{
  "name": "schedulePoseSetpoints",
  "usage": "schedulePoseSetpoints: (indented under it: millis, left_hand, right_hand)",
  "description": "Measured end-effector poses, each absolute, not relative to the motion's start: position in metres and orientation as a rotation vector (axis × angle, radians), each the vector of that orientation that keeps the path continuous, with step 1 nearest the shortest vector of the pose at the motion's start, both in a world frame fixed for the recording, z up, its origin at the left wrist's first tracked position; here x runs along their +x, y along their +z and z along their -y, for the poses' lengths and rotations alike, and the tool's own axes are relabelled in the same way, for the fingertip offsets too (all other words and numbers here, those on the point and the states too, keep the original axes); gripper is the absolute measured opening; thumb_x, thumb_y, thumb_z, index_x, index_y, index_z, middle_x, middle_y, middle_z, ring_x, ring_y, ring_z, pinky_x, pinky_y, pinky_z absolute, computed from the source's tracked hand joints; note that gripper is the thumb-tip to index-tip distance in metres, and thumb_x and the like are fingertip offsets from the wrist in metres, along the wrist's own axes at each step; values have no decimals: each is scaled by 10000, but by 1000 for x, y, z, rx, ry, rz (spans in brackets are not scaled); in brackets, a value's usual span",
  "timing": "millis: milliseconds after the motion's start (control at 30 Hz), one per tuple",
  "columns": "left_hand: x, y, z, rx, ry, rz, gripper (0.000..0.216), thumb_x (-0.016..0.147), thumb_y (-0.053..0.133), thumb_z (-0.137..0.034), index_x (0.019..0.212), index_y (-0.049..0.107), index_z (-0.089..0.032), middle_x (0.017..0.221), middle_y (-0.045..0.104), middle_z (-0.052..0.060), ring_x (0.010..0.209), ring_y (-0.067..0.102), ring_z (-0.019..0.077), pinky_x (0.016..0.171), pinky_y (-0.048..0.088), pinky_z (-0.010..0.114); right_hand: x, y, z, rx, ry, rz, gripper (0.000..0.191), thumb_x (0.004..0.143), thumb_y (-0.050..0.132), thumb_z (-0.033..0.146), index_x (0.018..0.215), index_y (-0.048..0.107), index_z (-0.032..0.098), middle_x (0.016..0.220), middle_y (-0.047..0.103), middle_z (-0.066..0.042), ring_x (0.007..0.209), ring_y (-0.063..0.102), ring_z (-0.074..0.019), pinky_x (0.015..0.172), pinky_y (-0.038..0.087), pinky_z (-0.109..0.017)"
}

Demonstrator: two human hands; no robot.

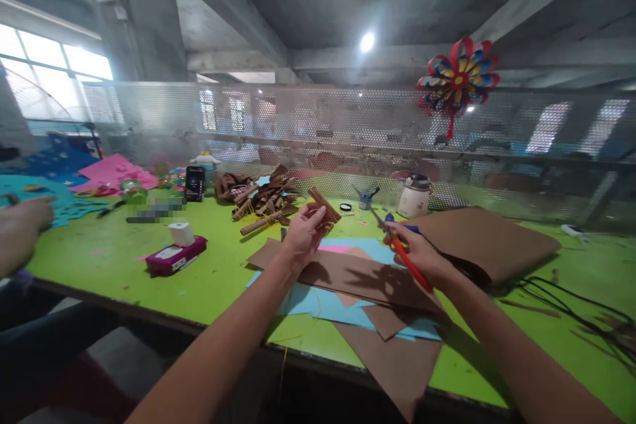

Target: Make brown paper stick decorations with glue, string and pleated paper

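Note:
My left hand (304, 233) pinches a small folded piece of brown paper (326, 207), raised above the table. To its right, my right hand (421, 253) is wrapped round red-handled scissors (410, 262). Their blades point up and away, apart from the folded piece. Beneath both hands lie long brown paper sheets (358, 279), partly over light blue paper (305, 301). One brown sheet (390, 361) hangs past the near table edge. A heap of brown paper rolls (268, 205) lies beyond my left hand.
Large folded brown paper (497, 238) and black cables (571, 308) lie right. A pale jug (414, 196) stands behind. Left are a purple tissue pack (177, 257), a phone (195, 183) and another person's hand (24, 232) near teal cut-outs (79, 207). A perforated screen (308, 120) backs the table.

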State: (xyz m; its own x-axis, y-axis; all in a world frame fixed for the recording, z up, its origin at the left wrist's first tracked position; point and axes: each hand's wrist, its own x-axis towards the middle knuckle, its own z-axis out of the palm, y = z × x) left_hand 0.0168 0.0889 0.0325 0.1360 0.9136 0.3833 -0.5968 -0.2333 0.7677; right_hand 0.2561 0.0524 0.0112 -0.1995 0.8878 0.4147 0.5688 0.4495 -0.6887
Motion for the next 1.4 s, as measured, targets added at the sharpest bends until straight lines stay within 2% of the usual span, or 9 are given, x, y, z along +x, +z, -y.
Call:
schedulePoseSetpoints:
  millis: [67,167,300,433,633,933,1100,1267,1400]
  left_hand:
    - [16,34,-88,1044,1511,-395,227,688,672,-204,849,520,-153,762,644,27,662,603,107,590,459,215]
    - [16,35,-87,1012,1527,-380,233,686,671,-191,857,517,-156,764,641,18,650,600,102,598,469,223]
    - [17,31,-90,1029,1505,-353,226,696,666,-206,864,521,-162,775,640,16,677,606,107,656,486,259]
    - [18,28,-92,1052,1480,-342,210,702,663,-207,858,531,-161,793,641,18,721,612,109,712,488,271]
    - [21,27,-92,1037,1499,-315,193,700,663,-185,844,540,-149,783,636,13,726,611,92,723,487,229]
    - [22,29,-91,1036,1511,-312,192,685,675,-174,828,551,-142,775,639,13,741,624,112,759,493,262]
    - [21,31,-89,979,1515,-330,174,670,681,-152,797,562,-147,778,647,9,724,623,101,742,492,237]
    - [20,33,-87,985,1502,-320,162,670,681,-154,786,568,-147,755,647,7,748,627,117,800,481,293]
    - [19,34,-86,1026,1516,-327,169,664,683,-147,792,572,-144,761,655,11,748,633,120,779,484,266]
  right_hand:
    - [241,12,-42,-1203,515,1887,492,694,553,245,1172,478,154,884,604,-47,763,577,-176,664,473,-280]
    - [223,12,-30,-1241,296,1924,378,721,569,388,1031,569,171,879,606,-52,775,561,-188,709,453,-308]
    - [215,10,-25,-1287,31,2016,391,724,568,478,987,584,190,896,584,-74,812,535,-209,735,427,-326]
    - [216,10,-24,-1341,-41,2048,419,749,525,522,1001,572,191,844,562,-73,771,519,-203,713,418,-316]
    - [214,10,-23,-1338,-56,2064,440,758,505,544,1031,569,205,848,554,-69,776,521,-201,722,409,-307]
    - [216,13,-20,-1313,-53,2053,412,761,520,519,1021,579,205,837,569,-66,774,531,-201,727,404,-306]
    - [215,13,-20,-1288,-46,2053,394,764,528,495,1024,585,204,836,575,-66,759,534,-196,720,405,-305]
    - [213,14,-18,-1300,-38,2046,393,768,516,504,1012,588,204,824,564,-60,743,528,-188,706,407,-296]
    - [214,12,-19,-1288,-10,2035,389,759,538,484,1020,586,200,831,567,-60,741,528,-187,699,411,-293]
